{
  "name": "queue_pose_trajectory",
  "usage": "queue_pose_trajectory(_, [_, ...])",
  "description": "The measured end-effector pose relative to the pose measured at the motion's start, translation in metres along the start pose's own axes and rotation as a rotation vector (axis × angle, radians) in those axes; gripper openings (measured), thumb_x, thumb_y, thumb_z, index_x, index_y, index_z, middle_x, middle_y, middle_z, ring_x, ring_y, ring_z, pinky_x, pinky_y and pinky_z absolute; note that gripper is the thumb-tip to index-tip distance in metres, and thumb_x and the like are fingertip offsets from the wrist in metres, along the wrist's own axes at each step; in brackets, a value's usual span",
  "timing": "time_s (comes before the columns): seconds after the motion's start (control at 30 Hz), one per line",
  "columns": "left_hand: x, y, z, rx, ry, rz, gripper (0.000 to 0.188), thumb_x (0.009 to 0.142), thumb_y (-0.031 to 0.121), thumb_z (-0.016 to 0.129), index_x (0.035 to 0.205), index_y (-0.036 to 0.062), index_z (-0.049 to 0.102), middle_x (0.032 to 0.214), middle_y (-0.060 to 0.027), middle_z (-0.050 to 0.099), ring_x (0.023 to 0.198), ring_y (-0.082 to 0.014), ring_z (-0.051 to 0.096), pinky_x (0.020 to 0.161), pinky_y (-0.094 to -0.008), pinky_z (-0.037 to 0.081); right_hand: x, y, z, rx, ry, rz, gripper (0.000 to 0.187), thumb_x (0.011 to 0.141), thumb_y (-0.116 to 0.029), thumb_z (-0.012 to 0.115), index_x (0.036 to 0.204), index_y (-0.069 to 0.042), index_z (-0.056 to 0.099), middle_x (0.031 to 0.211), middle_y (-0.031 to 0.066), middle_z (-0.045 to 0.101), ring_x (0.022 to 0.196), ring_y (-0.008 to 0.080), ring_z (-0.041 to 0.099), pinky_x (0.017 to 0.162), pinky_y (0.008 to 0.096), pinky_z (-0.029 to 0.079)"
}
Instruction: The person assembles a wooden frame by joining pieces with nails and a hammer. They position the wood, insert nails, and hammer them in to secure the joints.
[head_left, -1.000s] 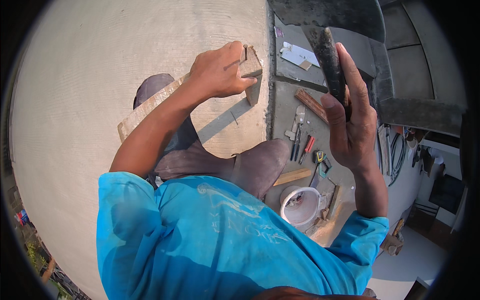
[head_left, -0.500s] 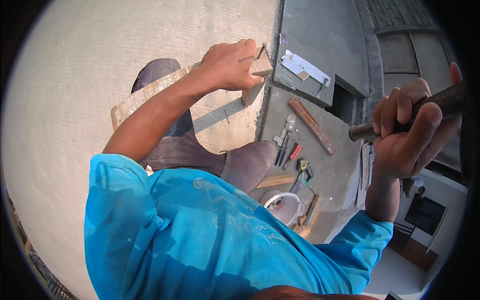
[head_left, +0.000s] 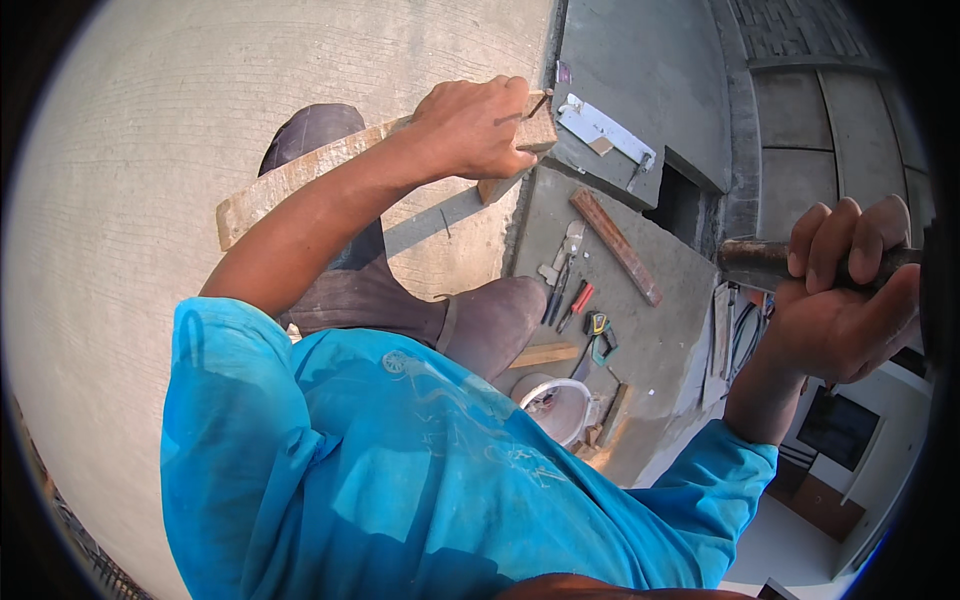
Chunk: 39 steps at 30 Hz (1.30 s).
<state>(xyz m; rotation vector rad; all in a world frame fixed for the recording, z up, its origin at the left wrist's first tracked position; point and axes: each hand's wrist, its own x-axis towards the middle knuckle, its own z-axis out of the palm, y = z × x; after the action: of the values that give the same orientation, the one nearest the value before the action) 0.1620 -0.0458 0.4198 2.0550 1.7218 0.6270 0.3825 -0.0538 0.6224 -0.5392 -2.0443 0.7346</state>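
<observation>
My left hand (head_left: 475, 125) is closed over the far end of a long wooden plank (head_left: 290, 180), which slants across above my knee. A nail (head_left: 539, 103) stands tilted in the plank's end, just beyond my fingers. Beneath that end, a second wood piece (head_left: 497, 188) props it up, partly hidden by my hand. Raised at the right, my right hand (head_left: 840, 290) wraps round the dark round handle of what looks like a hammer (head_left: 750, 258). Its head is lost in the dark rim of the picture.
On the grey slab lie a reddish wood strip (head_left: 615, 245), a trowel (head_left: 565, 255), red-handled pliers (head_left: 576, 303), a tape measure (head_left: 596, 323) and a saw (head_left: 603, 348). Close to my knee stands a white bucket (head_left: 580, 408). A square opening (head_left: 680, 205) is in the concrete; a loose nail (head_left: 446, 222) lies on the ground.
My right hand has turned, swinging the handle to a more level angle and slightly lower. My left hand keeps its hold on the plank, while the view has shifted a little.
</observation>
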Motion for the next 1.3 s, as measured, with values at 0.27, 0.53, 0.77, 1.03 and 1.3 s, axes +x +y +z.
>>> queue_pose_trajectory(0.27, [0.004, 0.001, 0.002, -0.012, 0.041, 0.052, 0.053, 0.078, 0.044, 0.08, 0.098, 0.003, 0.053, 0.09, -0.0153, 0.067, 0.081, -0.0376, 0.069, 0.067, -0.0457, 0.054, -0.032, 0.029, 0.009, -0.595, -0.494, 0.533, 0.04, 0.102, -0.018, 0.058, 0.138, -0.004, 0.047, 0.082, 0.0279, 0.067, 0.075, 0.0442, 0.069, 0.07, 0.0486, 0.051])
queue_pose_trajectory(0.53, [0.001, 0.0, -0.003, 0.019, -0.031, -0.028, 0.053, 0.08, 0.044, 0.079, 0.1, 0.0025, 0.054, 0.092, -0.0161, 0.068, 0.084, -0.0373, 0.07, 0.069, -0.046, 0.054, -0.006, 0.006, -0.002, 0.319, -0.01, 0.001, 0.029, 0.108, -0.027, 0.052, 0.13, -0.009, 0.048, 0.069, 0.006, 0.054, 0.048, 0.019, 0.048, 0.05, 0.0358, 0.043])
queue_pose_trajectory(0.77, [0.003, 0.004, 0.002, 0.029, 0.025, -0.034, 0.052, 0.08, 0.044, 0.078, 0.1, 0.003, 0.054, 0.093, -0.0167, 0.069, 0.084, -0.0365, 0.071, 0.071, -0.046, 0.055, -0.022, 0.031, 0.001, -0.576, -0.475, 0.459, 0.03, 0.106, -0.023, 0.053, 0.128, -0.004, 0.047, 0.073, 0.0193, 0.059, 0.059, 0.0367, 0.061, 0.059, 0.0463, 0.048])
queue_pose_trajectory(1.03, [0.005, 0.001, -0.003, 0.008, -0.003, -0.013, 0.05, 0.079, 0.043, 0.078, 0.098, 0.0029, 0.054, 0.087, -0.0153, 0.068, 0.079, -0.0371, 0.07, 0.068, -0.0456, 0.054, -0.025, 0.035, -0.003, -0.111, -0.185, 0.146, 0.031, 0.11, -0.031, 0.046, 0.119, -0.001, 0.05, 0.063, -0.0013, 0.042, 0.047, 0.0116, 0.038, 0.049, 0.0276, 0.036])
queue_pose_trajectory(1.3, [0.002, -0.001, -0.003, 0.002, -0.017, -0.06, 0.049, 0.079, 0.042, 0.079, 0.096, 0.0036, 0.052, 0.086, -0.015, 0.068, 0.078, -0.0371, 0.069, 0.067, -0.0456, 0.053, 0.008, 0.004, -0.009, 0.003, -0.122, 0.141, 0.04, 0.109, -0.034, 0.047, 0.135, -0.004, 0.047, 0.07, -0.0006, 0.047, 0.049, 0.0085, 0.045, 0.045, 0.024, 0.039])
